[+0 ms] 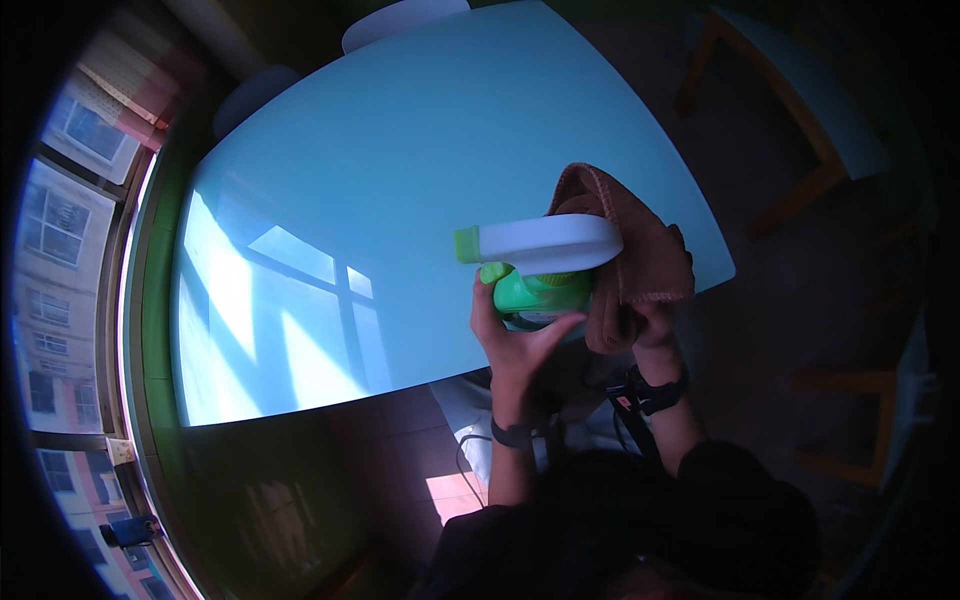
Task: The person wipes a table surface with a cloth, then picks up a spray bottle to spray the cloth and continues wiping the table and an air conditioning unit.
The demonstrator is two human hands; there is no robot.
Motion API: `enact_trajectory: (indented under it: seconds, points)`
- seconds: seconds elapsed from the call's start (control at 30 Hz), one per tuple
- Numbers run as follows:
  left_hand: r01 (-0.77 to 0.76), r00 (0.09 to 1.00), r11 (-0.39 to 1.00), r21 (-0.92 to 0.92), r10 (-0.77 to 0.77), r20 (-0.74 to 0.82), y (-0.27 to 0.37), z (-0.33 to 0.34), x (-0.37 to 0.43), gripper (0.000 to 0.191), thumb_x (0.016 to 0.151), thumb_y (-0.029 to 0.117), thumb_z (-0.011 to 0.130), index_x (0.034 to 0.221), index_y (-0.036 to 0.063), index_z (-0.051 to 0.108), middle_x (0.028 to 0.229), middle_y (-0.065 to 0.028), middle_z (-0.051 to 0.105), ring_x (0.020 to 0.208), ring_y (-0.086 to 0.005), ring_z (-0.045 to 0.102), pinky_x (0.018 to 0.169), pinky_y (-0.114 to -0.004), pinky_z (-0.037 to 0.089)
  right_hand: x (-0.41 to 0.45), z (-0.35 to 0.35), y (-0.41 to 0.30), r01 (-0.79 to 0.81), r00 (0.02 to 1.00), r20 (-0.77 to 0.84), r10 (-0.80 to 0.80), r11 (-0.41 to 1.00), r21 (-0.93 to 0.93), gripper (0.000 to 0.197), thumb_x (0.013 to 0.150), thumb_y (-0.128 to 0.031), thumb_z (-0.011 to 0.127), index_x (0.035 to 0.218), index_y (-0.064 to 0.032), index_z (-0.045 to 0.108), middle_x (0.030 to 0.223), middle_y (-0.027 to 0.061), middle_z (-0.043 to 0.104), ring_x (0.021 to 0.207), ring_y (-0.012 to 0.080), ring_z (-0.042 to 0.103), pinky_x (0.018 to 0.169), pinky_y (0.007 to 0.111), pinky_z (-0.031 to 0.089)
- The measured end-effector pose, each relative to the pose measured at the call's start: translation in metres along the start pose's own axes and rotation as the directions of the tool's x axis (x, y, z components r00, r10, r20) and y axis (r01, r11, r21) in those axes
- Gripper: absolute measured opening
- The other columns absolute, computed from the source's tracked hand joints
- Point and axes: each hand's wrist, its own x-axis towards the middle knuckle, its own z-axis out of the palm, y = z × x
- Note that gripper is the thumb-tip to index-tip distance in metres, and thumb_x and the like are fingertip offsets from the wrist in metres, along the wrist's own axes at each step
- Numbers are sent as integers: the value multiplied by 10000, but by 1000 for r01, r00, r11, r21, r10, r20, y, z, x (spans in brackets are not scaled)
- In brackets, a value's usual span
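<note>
My left hand [517, 334] is wrapped around the green body of a spray bottle [551, 244], its fingers on the far side and its thumb on the near side. The bottle's white trigger head points left, with a green nozzle at its tip. My right hand [654, 322] holds a folded brown cloth [652, 259], which hangs over its fingers just right of the bottle and touches or overlaps it. Both are above the near right part of a light blue table [450, 150]. Most of my right fingers are hidden by the cloth.
Sunlight reflects off the table's left part. Beyond its far edge stand pale chair backs [401, 19]. A window [71, 225] runs along the left, with a dark blue object [133, 531] near its sill. Wooden-legged furniture [810, 127] stands at the right.
</note>
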Motion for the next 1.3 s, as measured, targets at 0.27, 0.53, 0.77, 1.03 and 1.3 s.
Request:
enact_trajectory:
  seconds: [0.27, 0.53, 0.77, 1.03, 1.3]
  points:
    - [-8, 1000, 1000, -12, 7, -14, -8, 3, -2, 834, 588, 329, 977, 1210, -11, 537, 1098, -163, 663, 979, -268, 681, 828, -378, 545, 12, -1, -10, 329, 941, 254, -223, 775, -539, 649, 687, -205, 907, 1222, -3, 600, 1114, 125, 626, 954, 295, 617, 789, 392, 517]
    - [-18, 998, 1000, 20, 20, -55, 5, 5, 4, 767, 614, 250, 951, 1215, -4, 548, 1087, -166, 669, 970, -275, 689, 831, -378, 545, 23, 24, -18, 31, 985, 172, 24, 951, -309, 552, 705, -207, 911, 1110, -18, 587, 1046, 105, 635, 923, 205, 617, 774, 353, 503]
    - [-8, 999, 1000, -18, 7, -47, -5, 0, -3, 786, 605, 261, 945, 1222, -12, 542, 1132, -181, 648, 1013, -298, 675, 865, -392, 534, 28, 34, -21, -22, 994, 94, 47, 967, -256, 423, 876, -235, 785, 1179, -38, 566, 1084, 75, 644, 967, 155, 613, 836, 314, 523]
    - [-40, 999, 997, 70, 41, -26, -8, 0, -2, 889, 570, 359, 979, 1246, -6, 531, 1141, -175, 639, 1035, -317, 667, 876, -409, 530, 27, 17, -10, 56, 997, 59, -39, 948, -313, 475, 955, -342, 697, 1257, -3, 555, 1120, 67, 650, 933, 111, 601, 825, 269, 507]
    - [0, 999, 998, 64, -3, 36, -4, -3, -1, 894, 573, 266, 964, 1267, 19, 458, 1125, -108, 584, 1035, -233, 592, 914, -374, 481, 15, -7, -20, -33, 981, 166, 96, 937, -349, 529, 991, -443, 587, 1165, 56, 613, 1030, 56, 674, 907, 92, 598, 796, 284, 494]
